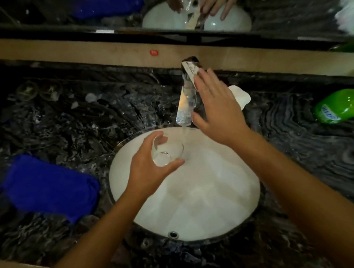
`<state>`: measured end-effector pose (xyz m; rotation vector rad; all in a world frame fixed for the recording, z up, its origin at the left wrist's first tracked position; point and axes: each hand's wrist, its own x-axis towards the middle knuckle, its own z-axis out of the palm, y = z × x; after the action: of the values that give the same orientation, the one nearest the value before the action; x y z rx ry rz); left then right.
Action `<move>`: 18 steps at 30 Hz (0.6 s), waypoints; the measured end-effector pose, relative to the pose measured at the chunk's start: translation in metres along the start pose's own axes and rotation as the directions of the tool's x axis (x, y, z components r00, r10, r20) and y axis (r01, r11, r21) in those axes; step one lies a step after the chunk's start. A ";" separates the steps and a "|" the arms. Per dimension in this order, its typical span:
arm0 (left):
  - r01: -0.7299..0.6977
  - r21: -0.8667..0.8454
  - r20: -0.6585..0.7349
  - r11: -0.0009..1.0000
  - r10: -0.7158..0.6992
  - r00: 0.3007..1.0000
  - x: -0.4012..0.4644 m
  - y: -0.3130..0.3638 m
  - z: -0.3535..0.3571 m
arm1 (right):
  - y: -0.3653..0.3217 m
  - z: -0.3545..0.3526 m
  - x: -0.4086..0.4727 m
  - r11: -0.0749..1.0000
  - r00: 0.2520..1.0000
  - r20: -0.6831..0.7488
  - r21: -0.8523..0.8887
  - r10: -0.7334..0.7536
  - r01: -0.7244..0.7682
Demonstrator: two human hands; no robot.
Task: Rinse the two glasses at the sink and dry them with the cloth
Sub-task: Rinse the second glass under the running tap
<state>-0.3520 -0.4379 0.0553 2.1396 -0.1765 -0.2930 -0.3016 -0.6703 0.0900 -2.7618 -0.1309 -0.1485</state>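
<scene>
My left hand grips a clear glass over the white sink basin, just left of the thin stream of water running from the chrome tap. My right hand lies with straight fingers against the right side of the tap, touching it. Two more clear glasses stand on the dark marble counter at the far left. A blue cloth lies crumpled on the counter left of the basin.
A green bottle lies on the counter at the right. A white object sits behind my right hand. A mirror along the back wall reflects the hands and basin. The counter's front edge runs at lower left.
</scene>
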 end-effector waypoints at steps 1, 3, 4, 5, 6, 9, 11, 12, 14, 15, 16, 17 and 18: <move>0.002 -0.010 -0.006 1.000 -0.002 1.000 -0.005 0.002 0.000 | 0.002 0.003 -0.001 1.000 1.000 0.005 0.002 0.001 -0.001; 0.017 -0.030 -0.046 0.999 -0.018 0.999 -0.019 0.002 0.004 | 0.005 0.008 -0.004 0.999 1.000 0.017 0.038 0.001 -0.002; 0.025 -0.038 -0.071 0.999 -0.027 0.997 -0.026 0.003 0.005 | 0.006 0.010 -0.006 0.997 1.000 0.027 0.071 0.009 -0.011; 0.040 -0.051 -0.093 0.998 -0.044 0.995 -0.034 0.005 0.006 | 0.006 0.013 -0.009 0.995 0.999 0.031 0.098 0.010 -0.013; 0.054 -0.072 -0.115 0.996 -0.062 0.991 -0.040 0.005 0.007 | 0.007 0.014 -0.011 0.994 1.000 0.027 0.113 0.010 -0.013; 0.074 -0.116 -0.199 0.990 -0.096 0.975 -0.067 0.004 0.006 | 0.008 0.014 -0.014 0.993 1.000 0.002 0.117 0.004 -0.004; 0.096 -0.115 -0.249 0.989 -0.122 0.961 -0.086 0.004 0.004 | 0.011 0.016 -0.013 0.993 1.000 -0.006 0.120 0.003 -0.002; 0.112 -0.109 -0.274 0.988 -0.138 0.952 -0.097 0.003 0.003 | 0.011 0.017 -0.012 0.991 1.000 -0.006 0.132 0.001 0.000; 0.155 -0.101 -0.308 0.983 -0.179 0.934 -0.118 0.000 0.000 | 0.011 0.019 -0.012 0.984 1.000 -0.013 0.179 0.005 -0.003; 0.182 -0.092 -0.321 0.979 -0.202 0.925 -0.128 -0.002 -0.003 | 0.008 0.021 -0.013 0.977 1.000 -0.021 0.211 0.018 -0.013; 0.208 -0.083 -0.328 0.975 -0.224 0.918 -0.137 -0.005 -0.005 | 0.005 0.021 -0.013 0.970 0.999 -0.035 0.241 0.042 -0.032; 0.238 -0.080 -0.331 0.968 -0.251 0.910 -0.146 -0.008 -0.007 | -0.001 0.023 -0.013 0.962 0.996 -0.053 0.268 0.071 -0.054; 0.266 -0.092 -0.335 0.960 -0.281 0.899 -0.154 -0.012 -0.009 | -0.006 0.025 -0.013 0.955 0.993 -0.071 0.286 0.099 -0.075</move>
<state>-0.4973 -0.3873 0.0713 2.1323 0.3358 -0.0757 -0.3127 -0.6567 0.0674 -2.4659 -0.0062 -0.2056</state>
